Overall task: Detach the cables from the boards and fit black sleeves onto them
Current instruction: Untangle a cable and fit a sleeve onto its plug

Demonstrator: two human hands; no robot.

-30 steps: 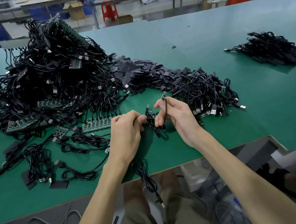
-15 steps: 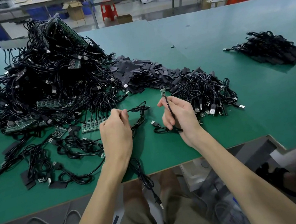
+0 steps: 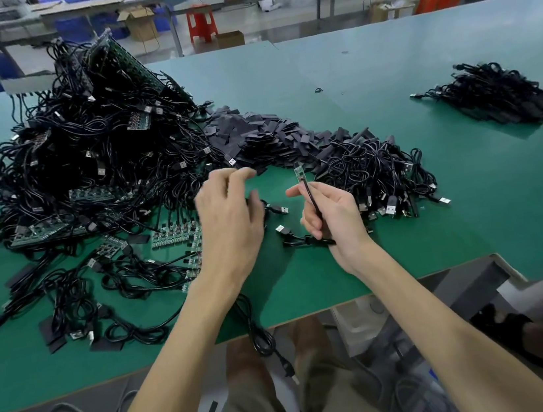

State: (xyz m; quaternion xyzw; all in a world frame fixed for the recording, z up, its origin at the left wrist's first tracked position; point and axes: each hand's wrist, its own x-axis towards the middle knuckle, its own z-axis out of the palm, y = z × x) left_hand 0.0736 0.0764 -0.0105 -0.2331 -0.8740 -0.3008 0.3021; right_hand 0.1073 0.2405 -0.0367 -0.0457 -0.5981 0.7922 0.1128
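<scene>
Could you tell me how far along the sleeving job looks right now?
Early. A bundle of cables lies set aside at far right, possibly finished. The right hand grips one detached cable, unsleeved; the open left hand hovers near the black sleeves. The large tangle with boards is left.

Red stool (image 3: 202, 23) beside cardboard box (image 3: 230, 39)

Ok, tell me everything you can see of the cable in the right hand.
The cable is thin, black and rubbery-looking, standing nearly upright with a small green board piece on its top end. The right hand pinches it below that; the rest passes through the palm and loops on the green table.
</scene>
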